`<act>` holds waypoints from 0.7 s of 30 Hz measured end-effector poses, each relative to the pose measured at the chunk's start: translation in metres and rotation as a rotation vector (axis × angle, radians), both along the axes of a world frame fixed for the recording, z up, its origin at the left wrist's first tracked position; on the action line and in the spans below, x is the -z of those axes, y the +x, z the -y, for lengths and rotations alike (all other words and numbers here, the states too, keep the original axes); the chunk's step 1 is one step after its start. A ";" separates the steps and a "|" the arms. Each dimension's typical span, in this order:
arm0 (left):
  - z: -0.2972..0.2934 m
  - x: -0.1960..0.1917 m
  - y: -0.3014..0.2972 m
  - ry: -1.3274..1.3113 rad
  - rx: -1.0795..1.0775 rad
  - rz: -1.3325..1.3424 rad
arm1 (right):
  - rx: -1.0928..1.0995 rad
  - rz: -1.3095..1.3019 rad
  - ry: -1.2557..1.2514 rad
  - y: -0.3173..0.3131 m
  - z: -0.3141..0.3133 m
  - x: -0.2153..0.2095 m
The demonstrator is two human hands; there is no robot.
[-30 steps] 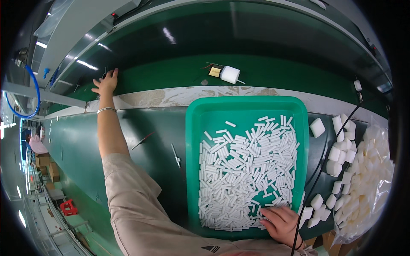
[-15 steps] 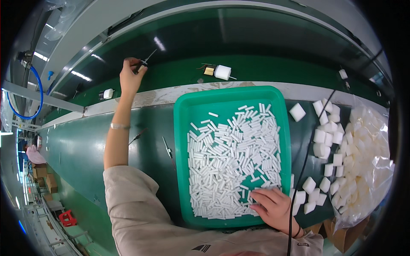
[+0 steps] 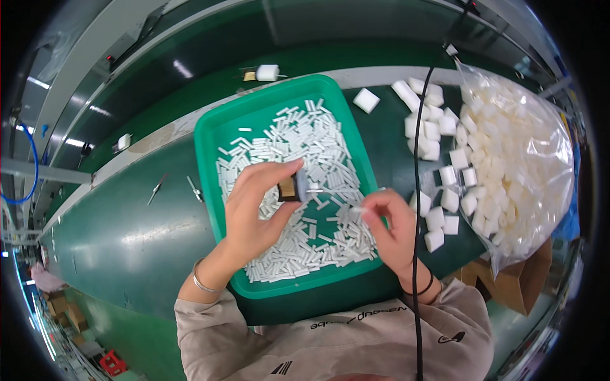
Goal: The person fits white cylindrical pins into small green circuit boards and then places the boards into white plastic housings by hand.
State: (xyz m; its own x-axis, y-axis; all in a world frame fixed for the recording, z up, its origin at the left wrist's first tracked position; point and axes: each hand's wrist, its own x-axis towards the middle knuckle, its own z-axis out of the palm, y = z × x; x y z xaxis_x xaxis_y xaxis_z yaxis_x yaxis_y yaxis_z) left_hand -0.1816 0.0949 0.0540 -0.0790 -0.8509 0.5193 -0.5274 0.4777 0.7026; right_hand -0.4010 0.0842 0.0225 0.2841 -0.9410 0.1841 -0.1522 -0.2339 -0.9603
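My left hand [image 3: 251, 206] grips a small motor-like part [image 3: 288, 188] with a dark and gold body, a grey end and a thin metal shaft pointing right. It is held above the green tray [image 3: 207, 171], where many short white tubes [image 3: 270, 261] lie loose. Over the tray's right edge, the thumb and fingers of my right hand [image 3: 393, 228] pinch one white tube [image 3: 358, 210], blurred by motion. The tube is close to the shaft's tip but apart from it.
White blocks [image 3: 431, 131] lie right of the tray beside a clear plastic bag [image 3: 518, 159] full of them. A black cable [image 3: 416, 273] hangs in front. Beyond the tray lies a part with a white block [image 3: 267, 73]. Thin parts [image 3: 194, 189] lie left of the tray.
My left hand has come back from the far left with the motor-like part, now over the tray. My right hand has lifted off the tubes with one pinched. The whole view has shifted.
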 end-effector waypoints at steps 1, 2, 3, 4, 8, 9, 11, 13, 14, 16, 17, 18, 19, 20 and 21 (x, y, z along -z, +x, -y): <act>-0.004 0.003 0.000 -0.051 0.011 0.100 | 0.035 0.052 0.040 -0.002 0.002 0.001; -0.006 0.007 0.001 -0.103 0.022 0.199 | 0.053 0.046 0.047 -0.003 0.003 0.001; -0.005 0.012 0.001 -0.186 0.040 0.192 | 0.046 0.076 0.059 -0.004 0.003 0.000; -0.007 0.013 0.000 -0.184 0.046 0.187 | 0.037 0.107 0.072 -0.004 0.003 -0.001; -0.008 0.013 -0.003 -0.121 0.019 0.166 | 0.040 0.105 0.112 -0.005 0.000 -0.006; -0.007 0.013 -0.004 -0.105 0.021 0.148 | 0.038 0.104 0.113 -0.005 0.000 -0.006; -0.008 0.015 -0.005 -0.124 0.013 0.112 | 0.027 0.088 0.082 -0.005 0.000 -0.005; -0.008 0.019 -0.005 -0.138 0.003 0.081 | 0.015 0.075 0.080 -0.005 0.000 -0.003; -0.009 0.022 -0.005 -0.166 -0.009 0.113 | 0.005 0.061 0.076 -0.005 0.001 -0.002; -0.009 0.023 -0.005 -0.196 -0.019 0.143 | 0.014 0.066 0.077 -0.003 0.000 -0.004; -0.008 0.023 -0.004 -0.253 -0.019 0.189 | 0.022 0.072 0.079 -0.003 -0.001 -0.004; -0.007 0.023 -0.004 -0.309 -0.019 0.235 | 0.023 0.071 0.080 -0.003 -0.001 -0.005; -0.007 0.023 -0.005 -0.308 -0.019 0.234 | 0.009 0.066 0.108 -0.004 -0.002 -0.006; -0.008 0.023 -0.005 -0.331 -0.031 0.282 | -0.004 0.061 0.137 -0.004 -0.002 -0.006; -0.008 0.023 -0.005 -0.352 -0.045 0.332 | -0.006 0.063 0.139 -0.004 -0.003 -0.006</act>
